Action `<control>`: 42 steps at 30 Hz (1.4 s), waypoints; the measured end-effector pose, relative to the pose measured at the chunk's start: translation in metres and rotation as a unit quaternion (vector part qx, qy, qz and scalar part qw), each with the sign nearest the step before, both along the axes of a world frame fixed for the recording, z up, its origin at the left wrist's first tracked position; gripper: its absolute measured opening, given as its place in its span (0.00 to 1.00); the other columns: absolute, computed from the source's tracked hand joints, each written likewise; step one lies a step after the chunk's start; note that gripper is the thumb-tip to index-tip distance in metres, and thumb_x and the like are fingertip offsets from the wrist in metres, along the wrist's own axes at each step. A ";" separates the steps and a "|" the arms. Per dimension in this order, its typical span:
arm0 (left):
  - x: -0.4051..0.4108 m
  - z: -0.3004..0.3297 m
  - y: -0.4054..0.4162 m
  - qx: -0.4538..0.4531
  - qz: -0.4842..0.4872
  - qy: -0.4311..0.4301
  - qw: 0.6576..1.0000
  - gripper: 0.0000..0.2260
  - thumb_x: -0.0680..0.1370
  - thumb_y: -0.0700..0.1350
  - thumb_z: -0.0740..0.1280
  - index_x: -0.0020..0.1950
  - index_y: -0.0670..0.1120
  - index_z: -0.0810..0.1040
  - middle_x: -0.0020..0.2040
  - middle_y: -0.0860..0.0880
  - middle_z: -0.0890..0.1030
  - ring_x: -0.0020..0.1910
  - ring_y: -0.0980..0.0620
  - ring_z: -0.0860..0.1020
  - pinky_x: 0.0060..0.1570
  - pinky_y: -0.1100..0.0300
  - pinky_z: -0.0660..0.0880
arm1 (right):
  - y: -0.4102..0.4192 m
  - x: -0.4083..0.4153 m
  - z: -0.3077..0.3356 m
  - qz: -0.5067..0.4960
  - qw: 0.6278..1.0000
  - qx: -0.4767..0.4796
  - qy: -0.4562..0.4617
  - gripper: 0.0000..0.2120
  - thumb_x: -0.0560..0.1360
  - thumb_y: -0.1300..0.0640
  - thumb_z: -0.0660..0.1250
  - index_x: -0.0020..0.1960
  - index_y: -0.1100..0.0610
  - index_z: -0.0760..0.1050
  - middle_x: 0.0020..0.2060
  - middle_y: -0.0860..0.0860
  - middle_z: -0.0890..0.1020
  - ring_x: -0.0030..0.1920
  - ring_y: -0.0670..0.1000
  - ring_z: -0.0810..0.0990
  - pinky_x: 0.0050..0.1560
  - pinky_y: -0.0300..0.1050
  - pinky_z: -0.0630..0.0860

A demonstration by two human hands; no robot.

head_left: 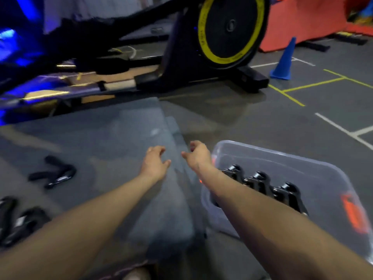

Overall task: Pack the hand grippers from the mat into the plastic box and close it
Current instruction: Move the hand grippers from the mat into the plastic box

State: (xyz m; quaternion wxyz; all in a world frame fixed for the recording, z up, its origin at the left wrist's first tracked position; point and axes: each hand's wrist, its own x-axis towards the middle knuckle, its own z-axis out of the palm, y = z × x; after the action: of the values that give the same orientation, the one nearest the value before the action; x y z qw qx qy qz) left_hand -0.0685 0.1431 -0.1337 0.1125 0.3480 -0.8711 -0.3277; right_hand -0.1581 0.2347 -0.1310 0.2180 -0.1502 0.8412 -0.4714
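Dim indoor light, muted colours. Saturated blue glow top left spills onto the dark exercise machine frame [84, 63]. Whole frame soft with motion blur; my left hand [154, 164] and right hand [198, 155] smeared. Wide-angle bend at the edges. Faint sheen on the clear plastic storage box [314, 164].

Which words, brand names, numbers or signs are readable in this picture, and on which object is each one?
No text can be read.
Yellow ring of the exercise bike's wheel: dark printing, too blurred to read.
Round emblem at the wheel's hub: too small to tell.
Hand grippers on the mat: pale label patches, unreadable.
Plastic box and blue cone: no visible writing.
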 end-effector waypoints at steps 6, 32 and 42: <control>0.093 0.005 -0.090 -0.010 0.117 -0.018 0.993 0.20 0.75 0.41 0.68 0.66 0.41 0.71 0.64 0.41 0.73 0.62 0.44 0.74 0.64 0.58 0.66 | -0.108 0.081 0.005 0.123 0.992 -0.007 -0.015 0.26 0.73 0.60 0.69 0.69 0.62 0.67 0.65 0.60 0.74 0.66 0.57 0.73 0.67 0.46 0.68; 0.288 -0.075 -0.162 0.102 0.366 -0.178 0.908 0.18 0.72 0.44 0.70 0.59 0.39 0.73 0.58 0.40 0.78 0.58 0.40 0.77 0.52 0.54 0.74 | -0.221 0.233 -0.069 0.309 0.946 0.087 -0.043 0.28 0.72 0.60 0.71 0.70 0.61 0.67 0.48 0.47 0.71 0.52 0.48 0.72 0.65 0.43 0.68; 0.255 -0.036 -0.150 0.102 0.351 -0.117 0.923 0.05 0.71 0.44 0.70 0.39 0.47 0.76 0.46 0.47 0.79 0.52 0.44 0.80 0.43 0.59 0.72 | -0.211 0.210 -0.047 0.249 0.964 0.028 -0.089 0.24 0.74 0.60 0.69 0.68 0.63 0.68 0.35 0.46 0.70 0.49 0.49 0.72 0.52 0.40 0.68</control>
State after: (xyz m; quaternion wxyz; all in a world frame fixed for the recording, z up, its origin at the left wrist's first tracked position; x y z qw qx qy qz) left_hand 0.1862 -0.0070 -0.1694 0.0818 0.6772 -0.6616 -0.3115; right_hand 0.0523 0.0241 -0.1778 0.4064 -0.3060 0.7674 -0.3902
